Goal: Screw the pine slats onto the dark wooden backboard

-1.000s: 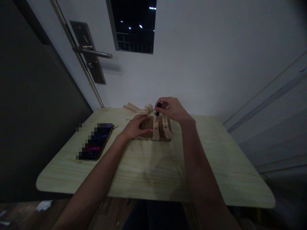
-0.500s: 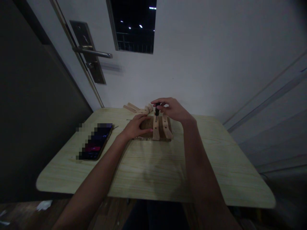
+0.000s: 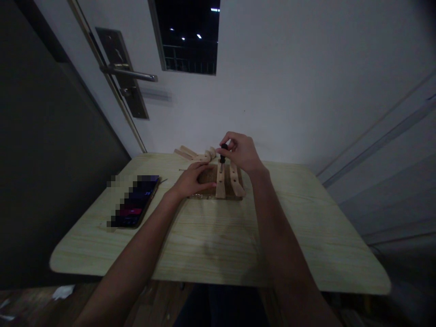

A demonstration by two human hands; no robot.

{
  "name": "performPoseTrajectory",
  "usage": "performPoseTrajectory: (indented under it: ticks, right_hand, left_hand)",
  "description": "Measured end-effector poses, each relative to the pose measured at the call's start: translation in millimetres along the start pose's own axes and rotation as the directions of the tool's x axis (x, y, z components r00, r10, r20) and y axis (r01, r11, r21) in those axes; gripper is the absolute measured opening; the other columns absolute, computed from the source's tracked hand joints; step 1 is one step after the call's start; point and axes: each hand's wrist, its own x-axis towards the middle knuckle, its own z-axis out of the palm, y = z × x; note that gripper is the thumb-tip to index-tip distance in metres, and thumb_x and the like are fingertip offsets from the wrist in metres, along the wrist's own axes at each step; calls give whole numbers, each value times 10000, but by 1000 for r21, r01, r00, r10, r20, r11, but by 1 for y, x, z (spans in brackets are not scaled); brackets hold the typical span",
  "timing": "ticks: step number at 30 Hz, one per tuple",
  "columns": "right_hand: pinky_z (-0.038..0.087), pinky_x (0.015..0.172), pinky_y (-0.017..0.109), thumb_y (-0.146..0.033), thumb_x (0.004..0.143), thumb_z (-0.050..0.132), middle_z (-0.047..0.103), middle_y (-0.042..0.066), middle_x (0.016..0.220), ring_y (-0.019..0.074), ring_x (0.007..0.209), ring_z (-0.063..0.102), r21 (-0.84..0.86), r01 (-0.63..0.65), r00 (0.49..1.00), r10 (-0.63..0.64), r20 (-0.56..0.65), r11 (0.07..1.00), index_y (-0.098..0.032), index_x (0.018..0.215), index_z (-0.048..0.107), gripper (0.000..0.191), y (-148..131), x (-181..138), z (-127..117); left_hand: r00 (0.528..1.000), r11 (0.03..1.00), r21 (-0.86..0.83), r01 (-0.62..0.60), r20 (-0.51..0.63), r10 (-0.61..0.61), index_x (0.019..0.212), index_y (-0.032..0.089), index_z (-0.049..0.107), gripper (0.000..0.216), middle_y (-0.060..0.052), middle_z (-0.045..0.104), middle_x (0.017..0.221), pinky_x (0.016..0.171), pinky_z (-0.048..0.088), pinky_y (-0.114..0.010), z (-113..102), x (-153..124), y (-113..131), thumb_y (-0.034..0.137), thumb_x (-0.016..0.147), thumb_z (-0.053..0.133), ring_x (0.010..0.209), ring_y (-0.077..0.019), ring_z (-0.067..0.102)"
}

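Note:
My right hand (image 3: 240, 150) has its fingers closed round the black handle of a screwdriver (image 3: 223, 154). The tool stands nearly upright, its metal shaft meeting the far part of a pale wooden strip (image 3: 221, 184) with holes in it. That strip lies across a brown board (image 3: 207, 176), beside a second holed wooden piece (image 3: 236, 184) with an angled near end. My left hand (image 3: 193, 180) rests on the left part of the board, thumb and fingers spread apart. Whether a screw sits under the tip is too small to tell.
Behind the board lie more wooden pieces (image 3: 190, 153) and small rounded wooden parts (image 3: 211, 153). A phone (image 3: 141, 204) lies on the left of the table (image 3: 211, 245). A white door with a metal handle (image 3: 136, 75) rises behind the table's far edge.
My right hand has turned at the wrist and its fingers have changed position on the screwdriver handle; the forearm has swung slightly left. My left hand stays on the board.

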Motion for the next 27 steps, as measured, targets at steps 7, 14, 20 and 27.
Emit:
performPoseTrajectory:
  ticks: [7,14,20,27]
  right_hand:
    - [319,563,259,-408,685,785,506,-39,599,99,565,421,-89,-86,996,83,-37,992,-200,643,471,379,0,-1,0]
    - [359,627,255,-347,831,637,568,-11,650,113,636,482,2,20,968,-20,252,1000,-173,681,589,235,7,-4,1]
    - [338,585,251,-444,860,599,476,-37,565,96,566,429,9,27,999,-26,-18,1000,-191,603,487,378,-2,0,-7]
    - [430,701,264,-373,941,485,622,22,711,134,692,591,-21,77,992,-79,-94,997,-186,757,610,291,0,-1,-16]
  left_hand:
    - [1000,1000,22,13,9,-13,1275,232,576,689,-112,508,1397,1132,338,-506,-1,0,0,625,719,678,1320,-313,444]
    - [999,999,51,-13,39,11,1299,243,562,708,-106,503,1408,1133,342,-486,-3,0,0,615,710,690,1336,-309,431]
    - [997,992,124,2,76,-12,1326,237,539,725,-107,475,1449,1124,332,-494,-6,-1,4,632,732,665,1348,-317,422]
    - [994,967,247,-66,103,42,1298,227,561,533,-102,526,1409,1161,220,-526,-11,0,13,545,872,544,1339,-287,443]
